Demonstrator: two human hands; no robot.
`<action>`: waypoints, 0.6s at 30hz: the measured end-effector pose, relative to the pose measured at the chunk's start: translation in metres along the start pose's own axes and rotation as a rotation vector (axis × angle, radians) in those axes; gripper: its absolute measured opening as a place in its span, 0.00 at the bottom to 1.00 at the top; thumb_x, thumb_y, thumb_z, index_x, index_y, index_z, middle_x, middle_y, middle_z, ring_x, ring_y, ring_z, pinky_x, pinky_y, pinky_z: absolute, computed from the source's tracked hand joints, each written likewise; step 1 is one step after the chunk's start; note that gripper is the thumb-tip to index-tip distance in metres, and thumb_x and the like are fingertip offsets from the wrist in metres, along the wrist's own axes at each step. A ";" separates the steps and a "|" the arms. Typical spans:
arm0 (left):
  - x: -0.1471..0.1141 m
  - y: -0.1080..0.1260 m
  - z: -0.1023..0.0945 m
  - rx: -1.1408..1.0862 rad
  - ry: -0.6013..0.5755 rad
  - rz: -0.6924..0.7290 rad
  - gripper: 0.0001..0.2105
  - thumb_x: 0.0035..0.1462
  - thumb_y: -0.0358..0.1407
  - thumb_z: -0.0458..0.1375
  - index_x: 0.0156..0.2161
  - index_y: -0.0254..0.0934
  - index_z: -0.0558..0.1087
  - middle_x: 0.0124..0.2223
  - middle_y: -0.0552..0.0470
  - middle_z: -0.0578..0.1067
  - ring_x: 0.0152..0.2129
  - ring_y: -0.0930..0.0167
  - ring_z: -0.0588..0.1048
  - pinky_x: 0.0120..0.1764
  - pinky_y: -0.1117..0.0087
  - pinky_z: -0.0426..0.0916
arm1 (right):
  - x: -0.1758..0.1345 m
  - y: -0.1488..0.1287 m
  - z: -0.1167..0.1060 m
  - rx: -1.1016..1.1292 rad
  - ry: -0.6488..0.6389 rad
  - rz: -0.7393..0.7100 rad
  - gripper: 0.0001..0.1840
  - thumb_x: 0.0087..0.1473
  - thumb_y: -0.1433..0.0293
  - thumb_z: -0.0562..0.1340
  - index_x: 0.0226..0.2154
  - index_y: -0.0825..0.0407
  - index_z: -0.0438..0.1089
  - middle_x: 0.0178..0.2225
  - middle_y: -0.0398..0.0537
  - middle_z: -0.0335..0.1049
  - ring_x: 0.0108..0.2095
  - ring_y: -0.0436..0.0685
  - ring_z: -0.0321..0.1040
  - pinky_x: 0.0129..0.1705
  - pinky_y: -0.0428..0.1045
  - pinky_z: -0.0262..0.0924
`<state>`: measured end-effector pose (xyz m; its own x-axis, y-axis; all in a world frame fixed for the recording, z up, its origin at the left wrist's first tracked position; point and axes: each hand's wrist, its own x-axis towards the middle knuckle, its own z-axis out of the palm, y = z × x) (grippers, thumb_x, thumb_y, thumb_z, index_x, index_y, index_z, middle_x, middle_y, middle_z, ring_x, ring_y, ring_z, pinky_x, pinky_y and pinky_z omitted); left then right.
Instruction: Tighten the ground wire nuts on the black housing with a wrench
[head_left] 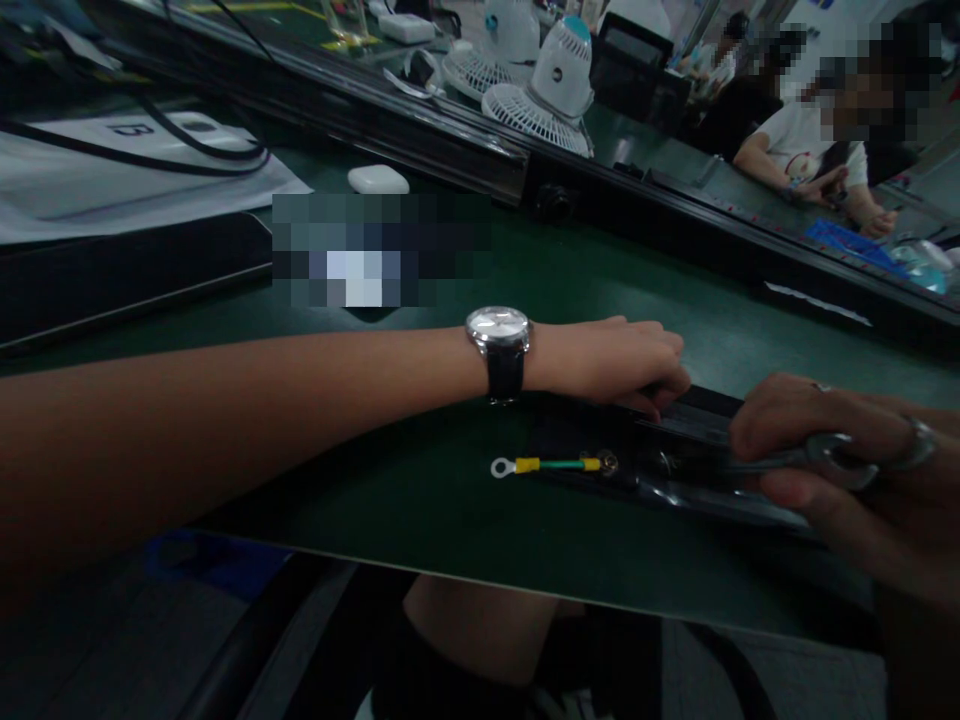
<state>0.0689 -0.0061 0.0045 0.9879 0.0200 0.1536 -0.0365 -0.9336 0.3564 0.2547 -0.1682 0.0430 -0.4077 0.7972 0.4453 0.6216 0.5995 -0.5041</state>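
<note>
My left hand [619, 360], with a watch [498, 330] on its wrist, reaches across the table. Its fingers are curled at the far edge of a long black part [555, 425], thumb against it; the fingertips are hidden. My right hand [840, 450] is closed around an open-end wrench [832, 460], its jaw lying towards the wrist. The wrench's other end points left over the black part and is too dark to make out. A short green wire with yellow sleeves [561, 464] is joined at a round fitting on the part; its free ring terminal [502, 467] points left.
The green table's front edge [450, 580] runs above my legs. A white case [378, 180], papers [150, 180] and a dark long object [135, 270] lie behind my left arm. Past the raised black rail [720, 240] are white fans [555, 85] and seated people [810, 150].
</note>
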 end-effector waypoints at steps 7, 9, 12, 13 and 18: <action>-0.002 -0.002 0.001 0.000 0.020 0.009 0.02 0.62 0.34 0.62 0.40 0.41 0.77 0.48 0.48 0.74 0.47 0.64 0.69 0.42 0.65 0.61 | 0.010 -0.003 0.005 -0.093 -0.117 -0.043 0.06 0.60 0.66 0.69 0.38 0.49 0.73 0.29 0.42 0.75 0.27 0.52 0.72 0.27 0.49 0.62; -0.002 -0.002 0.001 -0.007 0.017 0.012 0.02 0.63 0.33 0.62 0.40 0.40 0.77 0.48 0.48 0.74 0.47 0.64 0.69 0.43 0.65 0.61 | 0.012 -0.003 0.006 -0.082 -0.176 -0.006 0.07 0.60 0.64 0.69 0.38 0.49 0.73 0.30 0.42 0.76 0.27 0.52 0.73 0.29 0.48 0.63; -0.002 -0.001 0.000 -0.006 0.012 0.009 0.03 0.63 0.33 0.61 0.41 0.40 0.76 0.49 0.48 0.74 0.47 0.65 0.70 0.42 0.65 0.62 | 0.012 -0.001 0.009 -0.067 -0.219 0.052 0.07 0.60 0.63 0.69 0.39 0.48 0.74 0.30 0.41 0.77 0.28 0.52 0.74 0.31 0.48 0.66; -0.003 -0.001 0.000 -0.003 0.014 0.008 0.03 0.63 0.33 0.61 0.40 0.40 0.76 0.49 0.48 0.74 0.47 0.65 0.70 0.42 0.65 0.61 | 0.012 -0.001 0.010 -0.076 -0.196 0.058 0.07 0.60 0.63 0.70 0.38 0.47 0.75 0.30 0.41 0.77 0.28 0.52 0.75 0.31 0.48 0.67; -0.003 0.000 0.000 0.008 0.020 0.014 0.03 0.63 0.34 0.61 0.41 0.40 0.77 0.48 0.48 0.74 0.46 0.65 0.70 0.41 0.65 0.62 | 0.010 -0.005 0.014 -0.139 -0.040 0.047 0.06 0.58 0.62 0.71 0.37 0.44 0.76 0.31 0.40 0.80 0.27 0.55 0.78 0.29 0.49 0.70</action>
<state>0.0661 -0.0060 0.0044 0.9842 0.0140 0.1768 -0.0490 -0.9366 0.3471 0.2384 -0.1620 0.0396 -0.4006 0.8282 0.3918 0.7261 0.5478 -0.4156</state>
